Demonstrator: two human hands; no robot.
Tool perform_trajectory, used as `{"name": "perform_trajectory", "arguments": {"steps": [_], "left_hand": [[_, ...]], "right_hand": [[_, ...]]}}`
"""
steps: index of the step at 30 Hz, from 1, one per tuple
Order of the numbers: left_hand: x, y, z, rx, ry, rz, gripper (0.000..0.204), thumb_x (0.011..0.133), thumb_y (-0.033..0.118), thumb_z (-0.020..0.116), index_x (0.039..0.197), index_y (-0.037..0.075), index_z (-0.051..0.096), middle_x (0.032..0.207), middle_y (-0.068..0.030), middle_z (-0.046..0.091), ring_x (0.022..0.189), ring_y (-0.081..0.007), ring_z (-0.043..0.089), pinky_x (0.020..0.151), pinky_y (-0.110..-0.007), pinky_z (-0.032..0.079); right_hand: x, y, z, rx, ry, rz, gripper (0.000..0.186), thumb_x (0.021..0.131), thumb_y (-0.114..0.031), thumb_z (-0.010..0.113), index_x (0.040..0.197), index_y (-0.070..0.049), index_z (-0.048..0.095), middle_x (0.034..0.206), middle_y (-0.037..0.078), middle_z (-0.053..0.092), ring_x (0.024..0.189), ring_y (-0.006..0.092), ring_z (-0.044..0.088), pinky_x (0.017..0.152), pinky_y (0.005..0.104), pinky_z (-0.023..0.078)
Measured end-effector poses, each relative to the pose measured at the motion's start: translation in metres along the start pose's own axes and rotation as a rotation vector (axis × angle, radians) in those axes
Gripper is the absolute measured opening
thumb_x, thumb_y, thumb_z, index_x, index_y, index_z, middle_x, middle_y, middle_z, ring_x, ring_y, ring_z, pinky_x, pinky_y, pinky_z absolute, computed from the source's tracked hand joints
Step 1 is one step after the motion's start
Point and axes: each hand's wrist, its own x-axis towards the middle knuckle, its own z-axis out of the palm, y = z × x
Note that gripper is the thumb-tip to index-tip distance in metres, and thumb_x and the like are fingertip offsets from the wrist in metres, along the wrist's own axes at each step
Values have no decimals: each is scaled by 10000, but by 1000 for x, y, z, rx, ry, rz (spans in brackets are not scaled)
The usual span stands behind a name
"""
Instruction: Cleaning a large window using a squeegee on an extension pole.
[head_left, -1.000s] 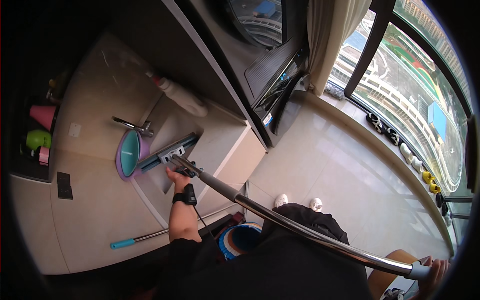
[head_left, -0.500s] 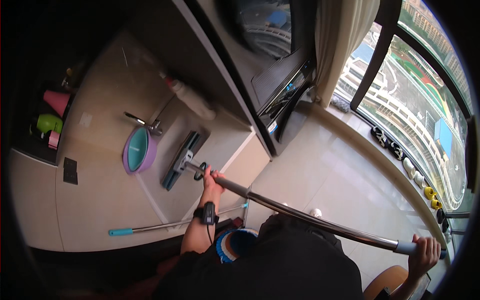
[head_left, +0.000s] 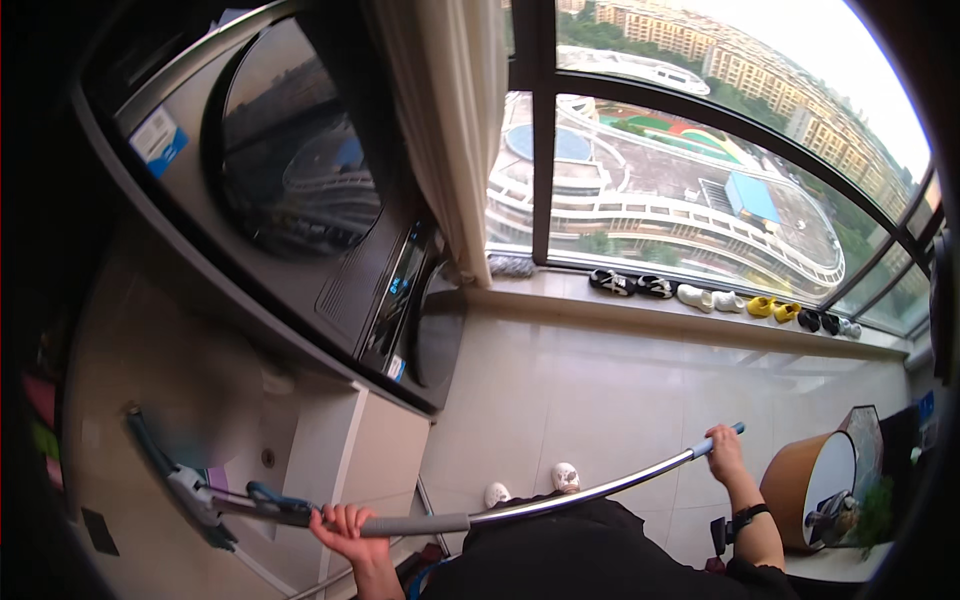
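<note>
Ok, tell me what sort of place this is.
Likely a laundry balcony in a high-rise flat: a front-loading washer beside a sink, a tall window over rooftops, shoes along the sill. Both hands grip a mop.

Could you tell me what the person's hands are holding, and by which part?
Both hold a long silver metal mop pole: left hand on its grey grip, right hand near its blue top end.

A person in a dark, black-looking top, seen from above, both forearms bare from the sleeves down. The right hand (head_left: 722,450) has a black band with a small dark device strapped just behind the wrist; the left hand (head_left: 345,522) shows no band in this view. Below the torso, two white shoes (head_left: 530,486) with pale soles peek out side by side.
</note>
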Motion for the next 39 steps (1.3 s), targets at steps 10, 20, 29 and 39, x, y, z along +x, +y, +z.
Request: {"name": "perform_trajectory", "arguments": {"steps": [10, 20, 29, 39], "left_hand": [[-57, -36, 88, 353, -534, 12, 229, 921, 310, 544, 811, 115, 496, 546, 70, 295, 508, -69, 307, 526, -220, 301], [-84, -178, 190, 472, -1071, -405, 321, 873, 439, 563, 918, 124, 519, 553, 67, 271, 481, -82, 271, 504, -243, 295], [-114, -353, 266, 505, -1359, -675, 341, 889, 239, 594, 1131, 51, 442, 842, -71, 523, 891, -228, 547, 848, -420, 454], [-149, -509, 235, 565, -1639, -475, 505, 897, 57, 553, 1263, 59, 205, 932, -101, 520, 798, -177, 594, 755, -337, 529]], "right_hand": [[-49, 39, 108, 183, -65, 162, 292, 701, -98, 670, 958, -61, 536, 980, 169, 526, 944, 362, 515, 807, 425, 448], [-190, 84, 173, 467, -602, 530, 610, 659, -275, 790, 1176, -60, 547, 1076, 200, 615, 1000, 355, 566, 839, 443, 458], [-76, -70, 31, 653, -244, 643, 529, 695, -318, 780, 1105, -37, 597, 945, 181, 648, 829, 306, 590, 718, 413, 472], [-39, 40, 114, 927, 399, 414, 402, 764, -361, 732, 933, -7, 641, 687, 122, 620, 603, 222, 546, 552, 374, 446]]}}
